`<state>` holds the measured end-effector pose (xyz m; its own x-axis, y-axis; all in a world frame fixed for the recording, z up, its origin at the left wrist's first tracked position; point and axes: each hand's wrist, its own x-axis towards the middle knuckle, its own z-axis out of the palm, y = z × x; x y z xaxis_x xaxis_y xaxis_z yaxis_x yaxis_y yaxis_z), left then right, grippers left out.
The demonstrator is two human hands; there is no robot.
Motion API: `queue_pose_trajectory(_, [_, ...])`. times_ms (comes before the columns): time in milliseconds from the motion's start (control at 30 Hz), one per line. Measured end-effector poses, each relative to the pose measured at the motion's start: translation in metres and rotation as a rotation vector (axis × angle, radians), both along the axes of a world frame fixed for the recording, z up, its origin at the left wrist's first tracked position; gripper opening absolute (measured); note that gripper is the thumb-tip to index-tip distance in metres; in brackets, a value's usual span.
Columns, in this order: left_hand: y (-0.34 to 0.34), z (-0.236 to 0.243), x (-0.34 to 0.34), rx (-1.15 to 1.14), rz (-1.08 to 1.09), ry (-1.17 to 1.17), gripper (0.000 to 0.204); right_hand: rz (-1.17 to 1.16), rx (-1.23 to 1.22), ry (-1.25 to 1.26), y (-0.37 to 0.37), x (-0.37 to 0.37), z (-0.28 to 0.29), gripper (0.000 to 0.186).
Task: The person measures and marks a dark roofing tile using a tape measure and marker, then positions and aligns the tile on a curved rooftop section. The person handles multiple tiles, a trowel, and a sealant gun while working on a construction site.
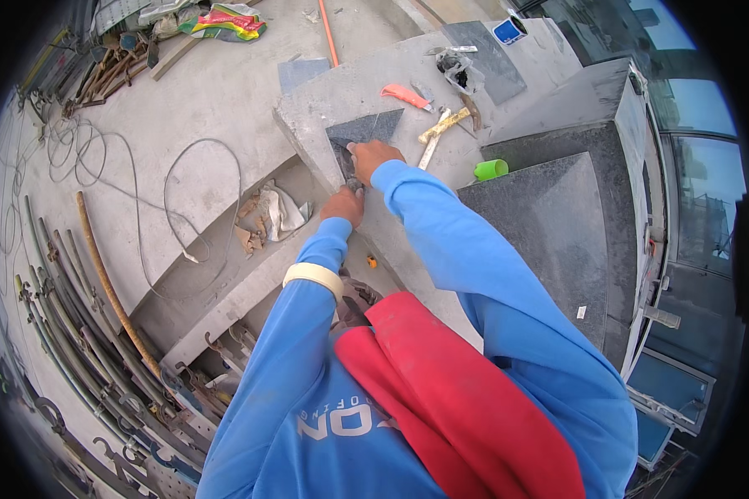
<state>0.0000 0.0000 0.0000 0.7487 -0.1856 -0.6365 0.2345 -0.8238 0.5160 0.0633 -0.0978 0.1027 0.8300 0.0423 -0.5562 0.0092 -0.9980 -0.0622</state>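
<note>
A dark grey stone tile piece (366, 127) with angled edges lies on the pale concrete ledge (308, 116) in front of me. My right hand (376, 160) is closed, with its fingertips pinching the tile's near part. Just below and to the left, my left hand (345, 206) is closed near the tile's lower tip; a small dark lump shows at its fingers, too hidden to name. To the right of the tile lie a tool with an orange-red handle (405, 95) and a hammer with a yellowish handle (445, 125).
A green cup (491, 170) sits by a large dark stone slab (549, 224) at right. Farther off are a plastic bag (461, 73) and a blue can (509, 31). A recess with torn paper (281, 211), a looping cable (165, 200) and several metal poles (83, 308) are at left.
</note>
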Motion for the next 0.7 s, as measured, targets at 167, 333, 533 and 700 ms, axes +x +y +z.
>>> queue_pose_trajectory(167, [0.007,-0.002,-0.002,-0.071,0.022,-0.043,0.055,-0.011,-0.069,-0.077,-0.036,-0.055,0.001,0.039])
queue_pose_trajectory(333, [0.002,0.000,-0.005,-0.057,0.007,-0.032,0.053,-0.110,-0.045,-0.027,-0.046,-0.054,0.003,0.039])
queue_pose_trajectory(533, [0.002,0.001,-0.007,-0.024,-0.026,-0.026,0.052,-0.150,-0.065,-0.007,-0.050,-0.032,0.004,0.043])
queue_pose_trajectory(700, [0.004,0.006,0.004,-0.055,0.001,-0.027,0.059,-0.069,-0.068,-0.038,-0.040,-0.072,0.003,0.042])
